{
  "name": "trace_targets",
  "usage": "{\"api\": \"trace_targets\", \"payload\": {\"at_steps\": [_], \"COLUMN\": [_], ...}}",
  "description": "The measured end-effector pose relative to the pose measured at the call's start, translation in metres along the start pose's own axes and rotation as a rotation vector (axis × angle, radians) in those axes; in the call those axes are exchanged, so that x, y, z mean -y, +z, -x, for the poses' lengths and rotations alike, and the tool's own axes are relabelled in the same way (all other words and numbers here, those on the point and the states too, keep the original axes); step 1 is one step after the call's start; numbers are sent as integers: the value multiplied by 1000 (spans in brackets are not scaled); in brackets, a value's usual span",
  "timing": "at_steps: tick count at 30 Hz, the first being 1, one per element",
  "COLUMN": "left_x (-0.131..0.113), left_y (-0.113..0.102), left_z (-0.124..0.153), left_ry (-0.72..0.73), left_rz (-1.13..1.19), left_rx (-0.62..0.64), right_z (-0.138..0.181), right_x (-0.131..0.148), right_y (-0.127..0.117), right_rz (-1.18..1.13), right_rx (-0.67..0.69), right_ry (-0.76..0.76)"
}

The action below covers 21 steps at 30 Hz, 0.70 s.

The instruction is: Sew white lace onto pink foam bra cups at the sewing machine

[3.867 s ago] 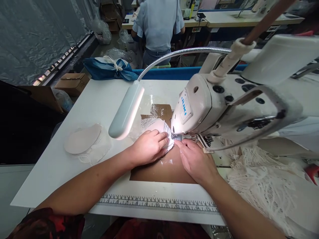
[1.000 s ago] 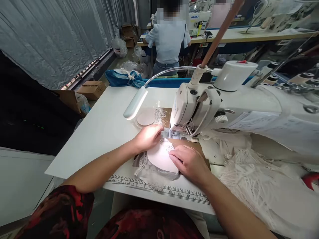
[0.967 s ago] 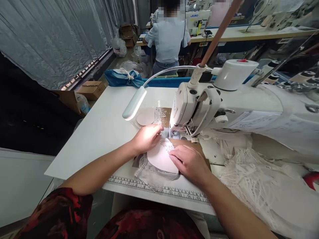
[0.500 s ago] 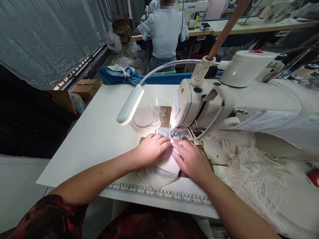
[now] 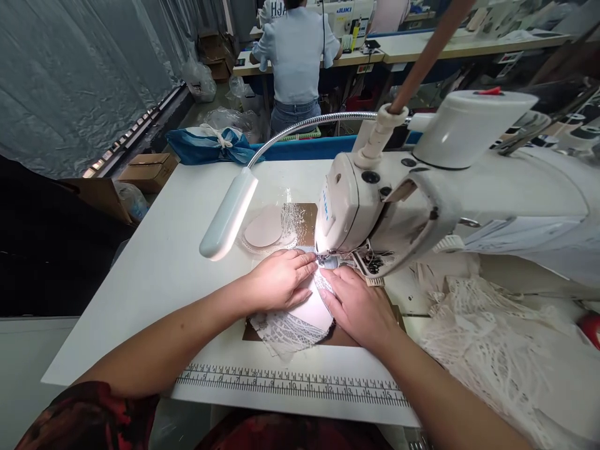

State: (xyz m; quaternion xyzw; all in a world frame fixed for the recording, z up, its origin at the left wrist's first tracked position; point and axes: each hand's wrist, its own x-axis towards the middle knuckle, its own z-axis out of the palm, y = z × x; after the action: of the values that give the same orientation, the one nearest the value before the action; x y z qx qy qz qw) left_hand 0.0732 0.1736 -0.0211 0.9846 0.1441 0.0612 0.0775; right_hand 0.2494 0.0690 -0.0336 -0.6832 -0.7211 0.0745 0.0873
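A white JUKI sewing machine [image 5: 344,194] stands on the table, its needle and presser foot just ahead of my fingertips. Under the foot lies a pale bra-cup-shaped piece [image 5: 315,312] with white lace [image 5: 285,331] reaching toward me. My left hand [image 5: 281,279] rests flat on the piece's left side, fingers stretched toward the needle. On the right edge, my right hand [image 5: 360,303] presses down with forefinger and thumb apart, at a strip of lace. The undersides of both hands are hidden.
Left of the needle lies a pale oval cup piece [image 5: 263,228] with a lacy edge. A lamp [image 5: 229,212] hangs over the table's left side. White lace fabric [image 5: 478,350] is heaped at right. A printed ruler [image 5: 295,384] runs along the front edge. A person [image 5: 297,59] sits ahead.
The camera view has shifted slightly. The cup-shaped piece and its lace have turned a little under my hands, and more lace shows toward me. Both hands stay beside the needle.
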Motion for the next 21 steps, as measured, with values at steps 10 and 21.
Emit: {"api": "trace_targets", "payload": {"at_steps": [10, 21], "left_x": [4, 0], "left_y": [-20, -1], "left_z": [2, 8], "left_ry": [129, 131], "left_rz": [-56, 87], "left_rx": [32, 2], "right_z": [4, 8], "right_x": [-10, -14], "right_y": [4, 5], "right_rz": [-86, -133], "right_rx": [-174, -148], "right_ry": [-53, -193]}}
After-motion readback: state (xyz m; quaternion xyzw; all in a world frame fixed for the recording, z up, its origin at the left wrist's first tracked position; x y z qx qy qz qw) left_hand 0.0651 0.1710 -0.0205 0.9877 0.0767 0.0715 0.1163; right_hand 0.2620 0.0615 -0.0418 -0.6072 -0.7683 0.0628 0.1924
